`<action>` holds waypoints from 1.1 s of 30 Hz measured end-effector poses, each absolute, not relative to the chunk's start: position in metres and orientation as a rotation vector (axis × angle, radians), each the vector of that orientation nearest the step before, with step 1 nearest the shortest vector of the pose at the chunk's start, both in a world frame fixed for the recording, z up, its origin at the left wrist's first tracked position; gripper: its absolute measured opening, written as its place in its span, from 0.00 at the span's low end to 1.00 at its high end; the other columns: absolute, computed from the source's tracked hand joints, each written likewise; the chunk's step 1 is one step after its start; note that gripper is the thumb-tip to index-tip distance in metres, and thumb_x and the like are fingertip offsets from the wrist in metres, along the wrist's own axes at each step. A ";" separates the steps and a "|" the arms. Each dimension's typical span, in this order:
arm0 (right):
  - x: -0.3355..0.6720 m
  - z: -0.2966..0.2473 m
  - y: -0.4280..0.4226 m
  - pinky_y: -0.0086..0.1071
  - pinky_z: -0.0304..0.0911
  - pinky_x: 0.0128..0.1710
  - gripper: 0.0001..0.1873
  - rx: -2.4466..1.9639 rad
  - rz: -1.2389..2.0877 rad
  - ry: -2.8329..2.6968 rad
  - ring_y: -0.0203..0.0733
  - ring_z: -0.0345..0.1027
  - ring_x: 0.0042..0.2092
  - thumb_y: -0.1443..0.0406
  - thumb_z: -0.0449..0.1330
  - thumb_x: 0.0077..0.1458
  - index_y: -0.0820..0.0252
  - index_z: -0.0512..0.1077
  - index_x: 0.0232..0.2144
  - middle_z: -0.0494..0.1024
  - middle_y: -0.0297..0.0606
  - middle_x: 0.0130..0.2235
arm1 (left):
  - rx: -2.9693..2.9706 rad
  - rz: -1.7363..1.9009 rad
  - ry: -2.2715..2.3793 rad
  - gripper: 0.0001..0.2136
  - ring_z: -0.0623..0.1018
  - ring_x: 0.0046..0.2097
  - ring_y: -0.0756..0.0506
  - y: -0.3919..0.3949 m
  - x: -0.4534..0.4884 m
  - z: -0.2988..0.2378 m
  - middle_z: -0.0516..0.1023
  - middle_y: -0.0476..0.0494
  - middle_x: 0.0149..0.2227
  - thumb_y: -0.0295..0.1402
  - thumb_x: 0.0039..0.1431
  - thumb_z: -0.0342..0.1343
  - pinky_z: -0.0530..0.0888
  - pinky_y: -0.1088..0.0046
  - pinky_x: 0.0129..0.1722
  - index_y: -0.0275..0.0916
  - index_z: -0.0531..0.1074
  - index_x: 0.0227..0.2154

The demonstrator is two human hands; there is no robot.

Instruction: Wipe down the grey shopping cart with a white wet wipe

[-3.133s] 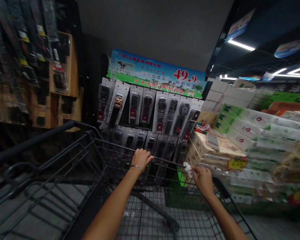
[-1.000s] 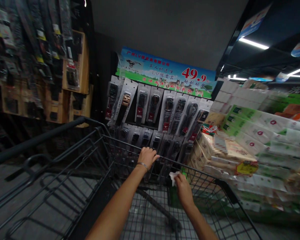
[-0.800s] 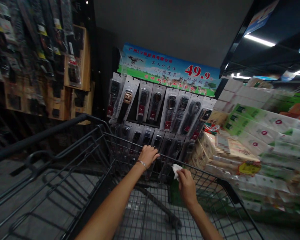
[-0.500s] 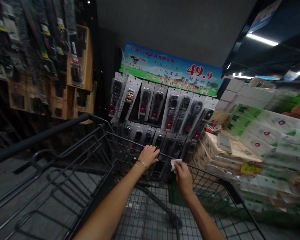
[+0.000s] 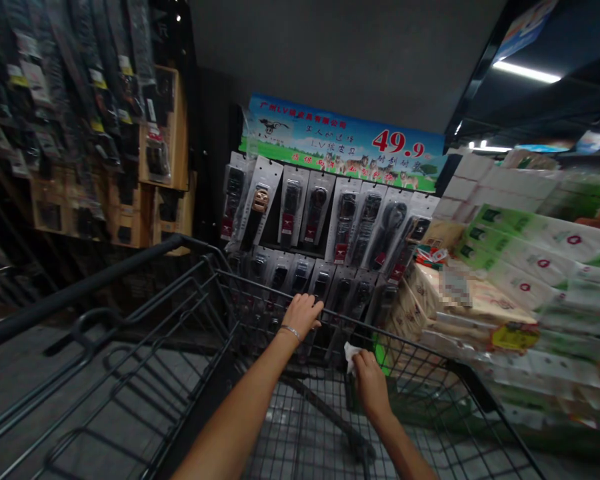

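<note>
My left hand [image 5: 303,316], with a silvery bracelet at its wrist, has its fingers curled over the far rim of a black wire shopping cart [image 5: 275,288]. To the right and slightly lower, my right hand [image 5: 371,381] is closed on a crumpled white tissue [image 5: 351,355], which pokes out beyond the fingertips. It is held just inside the cart's far wire wall, and I cannot tell whether the tissue touches the wires. Both forearms reach forward over the basket.
Packaged belts [image 5: 321,207] hang in rows behind the cart, under a blue and green price sign [image 5: 345,140]. More belts and wooden boxes [image 5: 179,133] hang at left. Stacked tissue packs [image 5: 525,267] stand on the right. Grey tiled floor [image 5: 165,380] shows through the wires.
My right hand has moved down with the tissue, from near the rim to below it. My left hand stays on the rim. The view has shifted slightly.
</note>
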State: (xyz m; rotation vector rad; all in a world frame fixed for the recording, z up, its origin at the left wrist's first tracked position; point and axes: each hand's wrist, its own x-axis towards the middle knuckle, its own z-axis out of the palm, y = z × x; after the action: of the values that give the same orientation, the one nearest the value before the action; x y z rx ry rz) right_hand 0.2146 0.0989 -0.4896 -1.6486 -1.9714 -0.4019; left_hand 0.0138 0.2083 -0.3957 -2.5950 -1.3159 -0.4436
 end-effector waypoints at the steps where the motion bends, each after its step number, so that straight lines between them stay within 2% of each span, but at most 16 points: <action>1: 0.214 -0.484 0.098 0.32 0.61 0.35 0.19 -1.606 -0.402 -1.957 0.43 0.64 0.38 0.80 0.45 0.47 0.57 0.69 0.32 0.72 0.40 0.35 | -2.591 -0.434 -1.319 0.17 0.68 0.42 0.41 0.208 0.014 -0.395 0.70 0.44 0.37 0.39 0.46 0.64 0.59 0.66 0.39 0.42 0.66 0.37; 7: 0.204 -0.441 0.118 0.36 0.62 0.40 0.18 -1.374 -0.533 -1.889 0.44 0.63 0.41 0.75 0.44 0.55 0.61 0.70 0.40 0.71 0.44 0.38 | -2.570 -0.407 -1.329 0.17 0.68 0.42 0.41 0.207 0.014 -0.393 0.70 0.44 0.37 0.38 0.46 0.65 0.59 0.66 0.39 0.41 0.66 0.37; 13: 0.194 -0.447 0.134 0.36 0.62 0.39 0.20 -1.495 -0.562 -1.975 0.44 0.63 0.40 0.78 0.45 0.52 0.60 0.69 0.41 0.72 0.44 0.38 | -2.547 -0.448 -1.341 0.16 0.68 0.42 0.41 0.205 0.015 -0.394 0.70 0.44 0.37 0.37 0.47 0.64 0.60 0.65 0.40 0.42 0.66 0.37; 21: 0.203 -0.489 0.121 0.32 0.62 0.38 0.17 -1.679 -0.611 -2.030 0.44 0.65 0.39 0.81 0.48 0.49 0.58 0.68 0.29 0.71 0.40 0.34 | -2.525 -0.422 -1.323 0.17 0.68 0.41 0.42 0.204 0.016 -0.392 0.71 0.45 0.37 0.39 0.46 0.64 0.60 0.67 0.40 0.41 0.66 0.37; 25: 0.206 -0.501 0.115 0.31 0.62 0.36 0.17 -1.766 -0.573 -2.020 0.42 0.66 0.37 0.81 0.48 0.48 0.57 0.68 0.27 0.71 0.38 0.32 | -2.534 -0.403 -1.326 0.17 0.68 0.41 0.42 0.204 0.015 -0.391 0.70 0.44 0.37 0.39 0.47 0.64 0.60 0.66 0.40 0.40 0.66 0.37; 33: 0.194 -0.455 0.115 0.32 0.62 0.38 0.17 -1.550 -0.512 -2.038 0.44 0.63 0.41 0.81 0.46 0.48 0.60 0.70 0.31 0.71 0.42 0.35 | -2.536 -0.416 -1.319 0.17 0.67 0.42 0.42 0.203 0.015 -0.390 0.70 0.45 0.37 0.39 0.47 0.64 0.60 0.66 0.40 0.41 0.66 0.38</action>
State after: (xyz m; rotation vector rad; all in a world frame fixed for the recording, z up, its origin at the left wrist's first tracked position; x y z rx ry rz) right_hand 0.1940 0.1149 -0.4554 -1.5496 -2.0381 -0.5119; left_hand 0.0151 0.2032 -0.3901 -2.5364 -1.3190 -0.4155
